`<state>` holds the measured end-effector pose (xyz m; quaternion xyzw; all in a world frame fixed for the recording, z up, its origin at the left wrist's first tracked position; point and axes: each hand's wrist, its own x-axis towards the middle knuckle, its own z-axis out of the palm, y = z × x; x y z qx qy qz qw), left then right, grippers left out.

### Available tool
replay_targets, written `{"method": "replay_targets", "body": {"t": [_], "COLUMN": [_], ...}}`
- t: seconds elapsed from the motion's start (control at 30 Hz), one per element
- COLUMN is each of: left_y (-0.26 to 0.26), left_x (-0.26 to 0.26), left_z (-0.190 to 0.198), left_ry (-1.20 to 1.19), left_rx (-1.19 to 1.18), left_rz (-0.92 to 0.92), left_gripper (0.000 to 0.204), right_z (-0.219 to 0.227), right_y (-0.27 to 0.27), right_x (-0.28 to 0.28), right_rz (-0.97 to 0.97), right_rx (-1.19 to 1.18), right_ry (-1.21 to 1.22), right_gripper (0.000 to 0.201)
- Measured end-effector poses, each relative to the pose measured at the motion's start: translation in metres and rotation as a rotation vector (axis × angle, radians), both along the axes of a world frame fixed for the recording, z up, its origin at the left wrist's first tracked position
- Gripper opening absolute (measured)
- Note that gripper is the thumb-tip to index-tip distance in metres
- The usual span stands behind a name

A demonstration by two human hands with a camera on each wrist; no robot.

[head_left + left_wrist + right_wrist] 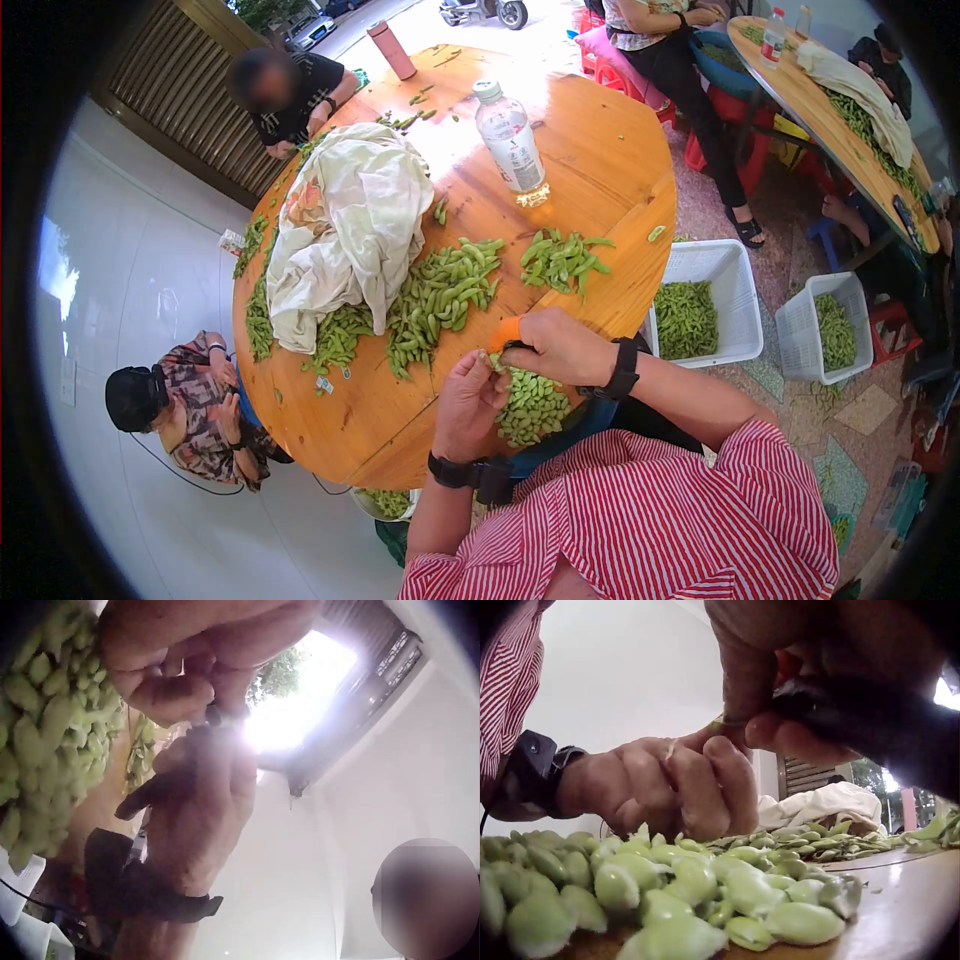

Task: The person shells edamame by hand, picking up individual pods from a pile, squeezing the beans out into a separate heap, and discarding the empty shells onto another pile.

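Observation:
My left hand [468,400] pinches a small green bean pod [495,362] between thumb and fingertips near the table's front edge. In my right hand [572,348] I grip what looks like scissors [509,331] with orange and black handles, their tip right at the left fingertips. Most of the tool is covered by the fingers. Just below both hands lies a pile of short, pale green pods [535,410], seen close in the right wrist view as plump pods [765,900]. Longer pods [445,295] are heaped beyond my left hand, with a small bunch of pods [563,262] beyond my right.
A white cloth [350,220] covers part of the heap on the round wooden table [610,140]. A bottle [512,145] and a pink tumbler [391,52] stand farther back. White baskets [740,300] of pods sit on the floor at right. Other people sit around the tables.

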<state>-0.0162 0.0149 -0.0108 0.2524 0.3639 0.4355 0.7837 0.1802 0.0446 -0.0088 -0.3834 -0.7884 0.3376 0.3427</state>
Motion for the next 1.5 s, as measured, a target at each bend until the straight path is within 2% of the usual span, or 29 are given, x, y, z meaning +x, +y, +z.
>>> {"method": "replay_targets", "body": {"t": [0.17,0.23,0.27,0.33,0.43,0.87,0.97,1.03,1.07,1.13,1.17,1.23,1.37,1.43,1.47,1.5], "left_y": [0.001,-0.001,-0.002,-0.005,-0.006,-0.002,-0.002,-0.003,-0.005,-0.009,-0.008,-0.005,0.005,0.005,0.006,0.009], "left_x": [0.001,0.007,0.007,0.007,0.007,0.004,-0.002,-0.007,-0.009,-0.008,-0.009,-0.009,-0.013,-0.010,-0.010,-0.010], "left_z": [0.002,0.003,0.003,0.003,0.007,0.005,0.000,-0.003,0.002,0.016,0.014,0.008,0.010,0.012,0.012,0.010], "left_ry": [0.028,0.266,0.267,0.436,0.568,0.537,0.680,1.049,1.050,1.211,1.212,1.152,1.335,1.331,1.336,1.301], "left_rx": [-0.027,0.083,0.082,0.173,0.238,0.190,0.278,0.716,0.716,0.723,0.725,0.718,0.835,0.845,0.845,0.863], "left_rz": [-0.031,0.117,0.116,0.145,0.123,0.115,0.142,0.054,0.055,-0.136,-0.135,0.004,-0.009,-0.165,-0.164,-0.167], "left_gripper": [0.014,0.015,0.015,0.016,0.018,0.014,0.012,0.014,0.014,0.017,0.017,0.017,0.017,0.018,0.018,0.019], "right_z": [0.005,0.007,0.009,0.014,0.014,-0.002,0.001,-0.001,0.001,0.012,0.016,0.021,0.011,-0.001,-0.002,-0.002], "right_y": [0.001,0.002,0.002,0.001,0.001,0.007,0.015,0.030,0.036,0.042,0.043,0.043,0.024,0.016,0.013,0.010], "right_x": [-0.001,-0.001,-0.001,0.000,-0.003,-0.004,0.009,0.023,0.031,0.047,0.050,0.054,0.032,0.018,0.012,0.006], "right_rz": [0.021,0.018,0.018,0.064,0.057,0.014,-0.069,-0.281,-0.280,-0.475,-0.475,-0.578,-0.489,-0.277,-0.275,-0.187], "right_rx": [0.096,0.130,0.130,0.131,0.134,0.093,0.092,0.182,0.183,0.225,0.226,0.279,0.313,0.083,0.084,0.039], "right_ry": [0.036,0.028,0.028,-0.033,-0.024,-0.108,-0.224,-0.231,-0.230,-0.296,-0.295,-0.409,-0.344,-0.379,-0.375,-0.428], "right_gripper": [0.016,0.016,0.016,0.017,0.017,0.015,0.016,0.013,0.013,0.012,0.012,0.011,0.009,0.011,0.011,0.013]}}
